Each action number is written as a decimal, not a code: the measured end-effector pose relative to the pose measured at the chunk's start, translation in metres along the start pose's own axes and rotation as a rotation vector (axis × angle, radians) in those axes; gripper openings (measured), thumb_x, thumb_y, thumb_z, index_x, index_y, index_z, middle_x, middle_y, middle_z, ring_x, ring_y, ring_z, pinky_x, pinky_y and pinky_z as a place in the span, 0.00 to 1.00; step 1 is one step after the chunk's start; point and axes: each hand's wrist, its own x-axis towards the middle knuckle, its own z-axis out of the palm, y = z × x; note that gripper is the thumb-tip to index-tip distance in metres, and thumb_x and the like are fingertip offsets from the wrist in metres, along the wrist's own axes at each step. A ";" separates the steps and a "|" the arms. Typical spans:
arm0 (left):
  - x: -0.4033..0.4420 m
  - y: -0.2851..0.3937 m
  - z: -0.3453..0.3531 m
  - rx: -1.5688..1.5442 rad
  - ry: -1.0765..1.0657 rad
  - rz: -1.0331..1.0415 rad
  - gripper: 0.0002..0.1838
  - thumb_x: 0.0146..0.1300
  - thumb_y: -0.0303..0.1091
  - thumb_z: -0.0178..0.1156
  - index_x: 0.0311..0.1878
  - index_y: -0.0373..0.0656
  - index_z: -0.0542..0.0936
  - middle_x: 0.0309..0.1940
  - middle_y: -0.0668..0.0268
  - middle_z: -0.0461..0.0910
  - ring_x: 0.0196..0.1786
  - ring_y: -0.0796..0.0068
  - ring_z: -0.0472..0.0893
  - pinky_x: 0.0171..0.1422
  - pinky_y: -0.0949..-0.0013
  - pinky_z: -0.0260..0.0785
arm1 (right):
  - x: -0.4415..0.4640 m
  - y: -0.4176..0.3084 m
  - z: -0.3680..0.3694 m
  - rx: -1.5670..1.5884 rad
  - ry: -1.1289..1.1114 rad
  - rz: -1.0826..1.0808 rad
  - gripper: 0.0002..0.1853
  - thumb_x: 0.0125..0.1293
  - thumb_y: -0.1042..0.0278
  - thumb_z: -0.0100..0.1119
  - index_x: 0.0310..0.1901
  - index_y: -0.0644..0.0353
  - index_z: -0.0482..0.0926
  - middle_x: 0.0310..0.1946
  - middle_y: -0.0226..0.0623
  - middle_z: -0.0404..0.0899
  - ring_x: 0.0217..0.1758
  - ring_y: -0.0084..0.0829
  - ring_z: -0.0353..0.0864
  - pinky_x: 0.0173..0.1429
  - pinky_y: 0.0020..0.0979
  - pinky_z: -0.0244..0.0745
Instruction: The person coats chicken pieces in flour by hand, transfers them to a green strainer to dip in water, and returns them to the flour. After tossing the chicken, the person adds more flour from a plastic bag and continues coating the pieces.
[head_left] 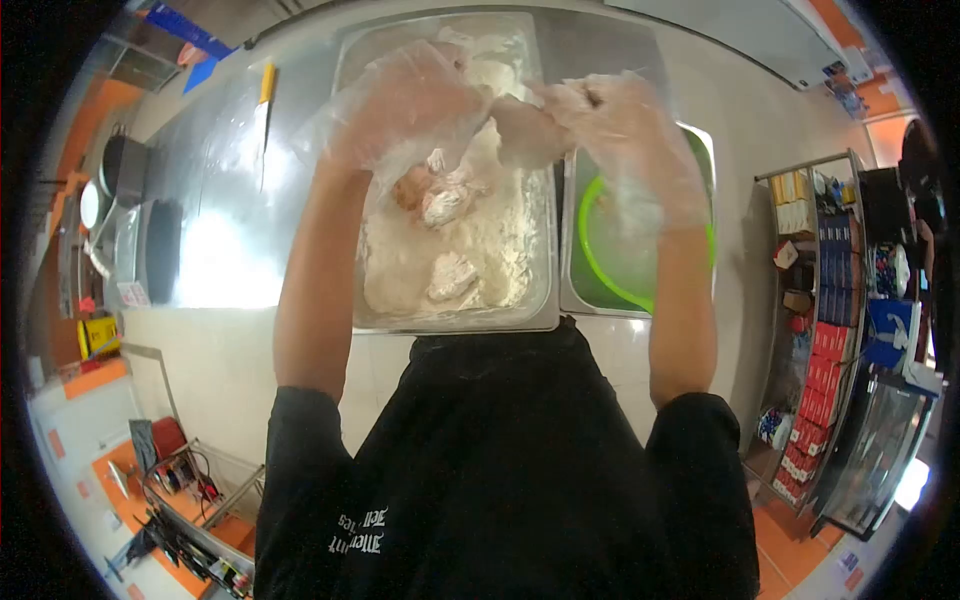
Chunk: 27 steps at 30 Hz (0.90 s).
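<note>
Meat piece (pixel 530 133) (blurred) points sideways, long axis running between 2 gloved hands (pixel 418 105) (pixel 622 115).

Left of the left hand (pixel 415 105), flat on the steel tabletop (pixel 215 225), a knife (pixel 262 125) with a yellow handle, its blade toward the near edge. Farther left and lower, a yellow object (pixel 98 337), too small to make out. Up and left of the hands, a blue strip (pixel 188 30). Well right of the right hand (pixel 625 120), a metal rack (pixel 805 165) with dark blue boxes (pixel 838 262) above stacked red boxes (pixel 820 378); beyond it, a black-framed glass cabinet (pixel 872 460).
</note>
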 end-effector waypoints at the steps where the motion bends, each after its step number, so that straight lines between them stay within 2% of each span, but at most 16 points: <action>1: 0.008 0.014 -0.004 -0.062 0.015 -0.052 0.13 0.48 0.41 0.60 0.26 0.39 0.79 0.22 0.60 0.77 0.26 0.69 0.78 0.30 0.71 0.70 | -0.007 0.007 -0.016 0.064 0.019 0.036 0.14 0.60 0.61 0.60 0.33 0.67 0.80 0.25 0.33 0.78 0.29 0.22 0.74 0.35 0.27 0.71; 2: 0.014 0.023 -0.002 -0.278 -0.020 -0.109 0.13 0.49 0.42 0.59 0.25 0.39 0.78 0.21 0.60 0.77 0.25 0.70 0.77 0.30 0.71 0.69 | -0.018 0.010 -0.030 0.114 0.018 0.101 0.15 0.60 0.60 0.60 0.33 0.67 0.81 0.23 0.30 0.76 0.28 0.20 0.72 0.34 0.27 0.69; 4: 0.033 0.040 0.005 -0.710 -0.108 -0.211 0.14 0.51 0.43 0.58 0.25 0.39 0.77 0.18 0.60 0.75 0.23 0.71 0.74 0.29 0.70 0.67 | -0.033 0.000 -0.061 0.086 -0.067 0.429 0.15 0.55 0.53 0.58 0.30 0.58 0.83 0.21 0.40 0.78 0.26 0.31 0.77 0.34 0.34 0.70; 7: 0.065 0.071 0.047 -0.865 -0.301 -0.160 0.16 0.53 0.43 0.58 0.22 0.39 0.75 0.18 0.58 0.74 0.21 0.70 0.71 0.27 0.68 0.65 | -0.057 0.017 -0.077 -0.145 0.065 0.533 0.15 0.56 0.55 0.56 0.28 0.59 0.82 0.19 0.38 0.77 0.24 0.25 0.75 0.31 0.34 0.70; 10: 0.081 0.115 0.095 -0.638 -0.349 -0.140 0.19 0.57 0.47 0.61 0.21 0.40 0.73 0.15 0.65 0.71 0.20 0.77 0.72 0.23 0.68 0.62 | -0.076 0.061 -0.083 -0.050 0.014 0.569 0.13 0.57 0.57 0.56 0.27 0.58 0.82 0.20 0.39 0.77 0.24 0.24 0.75 0.31 0.33 0.71; 13: 0.082 0.147 0.137 -0.507 -0.219 0.183 0.24 0.60 0.53 0.53 0.23 0.38 0.73 0.15 0.56 0.70 0.19 0.62 0.71 0.24 0.63 0.64 | -0.091 0.095 -0.072 -0.104 0.086 0.632 0.11 0.56 0.60 0.58 0.28 0.59 0.80 0.22 0.44 0.77 0.26 0.35 0.78 0.34 0.37 0.72; 16: 0.062 0.168 0.179 -0.467 -0.435 0.172 0.26 0.62 0.55 0.46 0.26 0.39 0.74 0.19 0.49 0.70 0.23 0.51 0.71 0.27 0.60 0.64 | -0.119 0.139 -0.051 -0.296 0.078 0.416 0.09 0.55 0.63 0.59 0.30 0.60 0.79 0.26 0.48 0.78 0.31 0.47 0.78 0.37 0.41 0.73; 18: 0.050 0.160 0.197 -0.500 -0.476 0.284 0.23 0.64 0.53 0.46 0.28 0.42 0.76 0.22 0.51 0.73 0.26 0.52 0.74 0.28 0.59 0.65 | -0.130 0.136 -0.052 -0.432 -0.146 0.401 0.11 0.57 0.61 0.56 0.34 0.59 0.79 0.29 0.48 0.78 0.34 0.48 0.78 0.38 0.41 0.73; 19: 0.042 0.149 0.194 -0.547 -0.331 0.365 0.22 0.64 0.52 0.47 0.31 0.43 0.77 0.24 0.53 0.75 0.27 0.54 0.75 0.30 0.59 0.65 | -0.135 0.132 -0.050 -0.495 -0.261 0.390 0.12 0.58 0.60 0.55 0.36 0.59 0.79 0.30 0.48 0.79 0.36 0.48 0.78 0.39 0.41 0.72; 20: 0.035 0.138 0.191 -0.578 -0.180 0.446 0.20 0.64 0.51 0.47 0.33 0.43 0.78 0.26 0.54 0.76 0.29 0.56 0.76 0.32 0.60 0.66 | -0.144 0.137 -0.051 -0.494 -0.223 0.363 0.11 0.58 0.61 0.54 0.37 0.59 0.79 0.30 0.49 0.78 0.36 0.49 0.78 0.39 0.41 0.72; 21: 0.030 0.125 0.177 -0.629 0.143 0.548 0.20 0.64 0.51 0.49 0.37 0.44 0.80 0.29 0.56 0.78 0.31 0.58 0.77 0.34 0.60 0.67 | -0.158 0.148 -0.052 -0.493 -0.186 0.337 0.11 0.59 0.62 0.53 0.37 0.60 0.79 0.30 0.49 0.78 0.37 0.50 0.78 0.39 0.42 0.72; 22: 0.038 0.119 0.150 -0.551 -0.231 0.208 0.15 0.60 0.46 0.51 0.33 0.45 0.78 0.27 0.57 0.77 0.29 0.60 0.76 0.34 0.58 0.67 | -0.167 0.153 -0.052 -0.492 -0.149 0.311 0.11 0.60 0.62 0.53 0.37 0.60 0.79 0.30 0.49 0.78 0.38 0.50 0.78 0.40 0.42 0.72; 23: 0.048 0.112 0.118 -0.450 -0.594 -0.139 0.11 0.56 0.42 0.53 0.30 0.46 0.77 0.25 0.58 0.75 0.27 0.61 0.75 0.35 0.57 0.66 | -0.167 0.142 -0.058 -0.491 -0.169 0.388 0.09 0.58 0.66 0.51 0.35 0.61 0.78 0.31 0.50 0.78 0.37 0.51 0.77 0.40 0.43 0.72; 25: 0.036 0.089 0.066 -0.263 -0.660 -0.349 0.11 0.59 0.42 0.54 0.32 0.45 0.77 0.27 0.60 0.75 0.28 0.63 0.76 0.34 0.58 0.67 | -0.158 0.108 -0.079 -0.485 -0.211 0.539 0.06 0.55 0.74 0.48 0.30 0.63 0.76 0.31 0.50 0.77 0.35 0.52 0.76 0.40 0.45 0.72; 26: 0.010 0.062 0.068 -0.265 -0.533 -0.190 0.13 0.60 0.43 0.53 0.33 0.44 0.77 0.28 0.60 0.75 0.30 0.63 0.76 0.34 0.58 0.67 | -0.156 0.100 -0.082 -0.450 -0.168 0.497 0.06 0.55 0.74 0.48 0.30 0.64 0.76 0.31 0.50 0.77 0.36 0.51 0.77 0.41 0.44 0.71; 27: -0.025 0.035 0.076 0.004 -0.509 0.069 0.15 0.61 0.46 0.52 0.35 0.43 0.77 0.28 0.59 0.76 0.31 0.63 0.77 0.33 0.58 0.67 | -0.155 0.092 -0.083 -0.415 -0.124 0.453 0.06 0.55 0.73 0.48 0.30 0.64 0.76 0.31 0.50 0.77 0.36 0.50 0.77 0.43 0.44 0.71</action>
